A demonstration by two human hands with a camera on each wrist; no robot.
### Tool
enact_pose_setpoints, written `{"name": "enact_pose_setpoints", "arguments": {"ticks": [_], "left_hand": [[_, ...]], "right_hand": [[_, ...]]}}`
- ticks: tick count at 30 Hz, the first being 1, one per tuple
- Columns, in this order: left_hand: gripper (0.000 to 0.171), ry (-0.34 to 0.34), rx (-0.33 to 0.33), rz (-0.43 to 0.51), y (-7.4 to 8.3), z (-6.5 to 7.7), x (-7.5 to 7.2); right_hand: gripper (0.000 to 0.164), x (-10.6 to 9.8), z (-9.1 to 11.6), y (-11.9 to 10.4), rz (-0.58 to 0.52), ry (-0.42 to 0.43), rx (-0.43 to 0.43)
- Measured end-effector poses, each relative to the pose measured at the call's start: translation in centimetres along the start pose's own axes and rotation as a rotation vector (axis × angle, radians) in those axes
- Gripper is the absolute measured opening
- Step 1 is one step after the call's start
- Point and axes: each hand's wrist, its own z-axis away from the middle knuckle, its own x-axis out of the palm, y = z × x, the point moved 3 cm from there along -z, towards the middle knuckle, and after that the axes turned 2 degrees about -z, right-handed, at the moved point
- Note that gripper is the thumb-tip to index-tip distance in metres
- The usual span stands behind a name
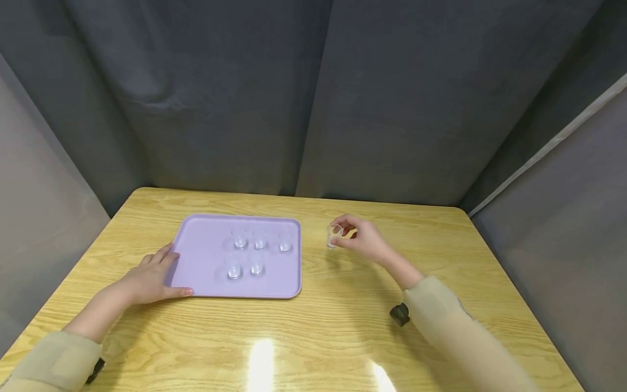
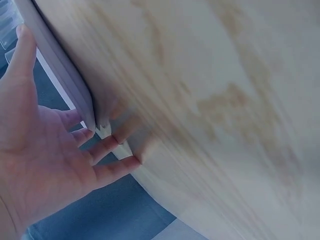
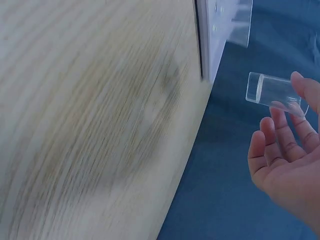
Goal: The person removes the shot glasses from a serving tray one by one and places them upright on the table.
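Observation:
My right hand [image 1: 360,238] holds a small clear shot glass [image 1: 334,234] between thumb and fingers, above the table just right of the lilac tray [image 1: 201,261]. In the right wrist view the glass [image 3: 275,92] is upright to the hand, its thick base away from the fingers [image 3: 285,132], and looks empty. My left hand [image 1: 149,276] rests at the tray's near left corner, thumb on the front rim and fingers spread along the left side. The left wrist view shows those fingers [image 2: 117,170] fairly straight against the tray edge and tabletop. Several similar glasses [image 1: 257,268] stand on the tray's right part, in two rows.
The pale wooden table [image 1: 303,337] carries the tray on its left half. Dark grey curtains [image 1: 220,98] hang behind the far edge, with lighter panels [image 1: 563,234] at the sides. Bright light reflections lie on the near tabletop.

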Motion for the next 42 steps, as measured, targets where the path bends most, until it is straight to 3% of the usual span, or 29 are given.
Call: {"name": "enact_pose_setpoints", "arguments": {"ticks": [10, 15, 32, 42], "left_hand": [[0.112, -0.016, -0.014, 0.017, 0.0, 0.0, 0.0], [0.111, -0.02, -0.017, 0.02, 0.3, 0.1, -0.4], [0.11, -0.017, -0.017, 0.047, 0.4, 0.0, -0.3], [0.11, -0.017, -0.02, 0.043, 0.3, 0.0, -0.2]], "right_hand": [[0.032, 0.0, -1.7, 2.9, -0.051, 0.022, 0.132], [0.035, 0.3, -2.6, 3.2, -0.125, 0.02, 0.175], [0.036, 2.2, -4.2, 6.9, -0.14, -0.006, 0.224], [0.041, 2.6, -4.1, 7.0, -0.168, -0.027, 0.246]]}}
